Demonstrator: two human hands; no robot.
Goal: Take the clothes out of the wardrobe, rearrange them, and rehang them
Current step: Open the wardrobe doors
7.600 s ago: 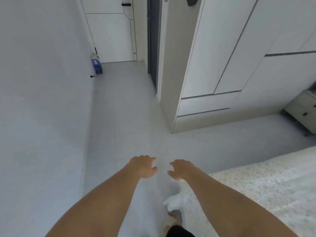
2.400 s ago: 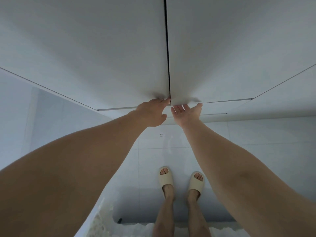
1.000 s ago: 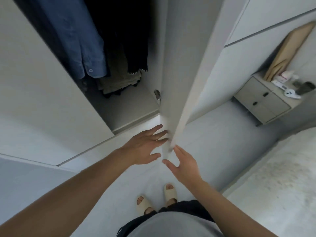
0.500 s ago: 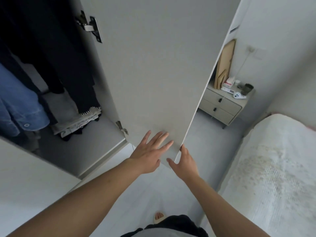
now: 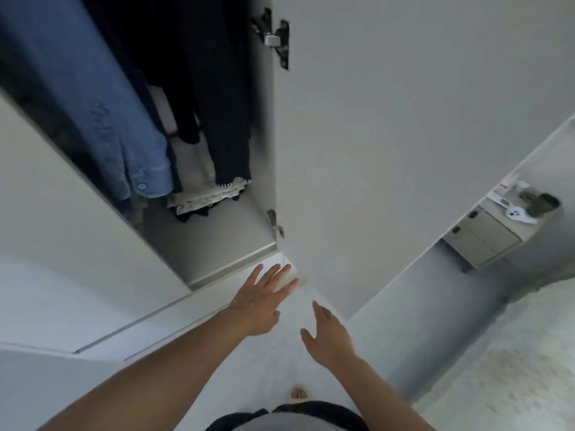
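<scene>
**Wardrobe open, both hands free**

Wardrobe door (image 5: pixel 389 150): flat, smooth, matte pale panel, swung wide above the right hand; two metal hinges on its inner edge. Clothes hang inside the wardrobe (image 5: pixel 211 244), above and left of the hands: a blue denim shirt (image 5: pixel 102 119) with a buttoned cuff, and a dark garment (image 5: pixel 224 119) with pale stitched trim at the hem. Folded pale fabric (image 5: pixel 205 197) lies on the wardrobe floor beneath them.

Left hand (image 5: pixel 259 301): palm down, fingers straight and spread, tips near the door's lower corner, grasping nothing. Right hand (image 5: pixel 328 334): fingers relaxed, thumb apart, released, just below the door's bottom edge. Contact with the door: cannot tell.
</scene>
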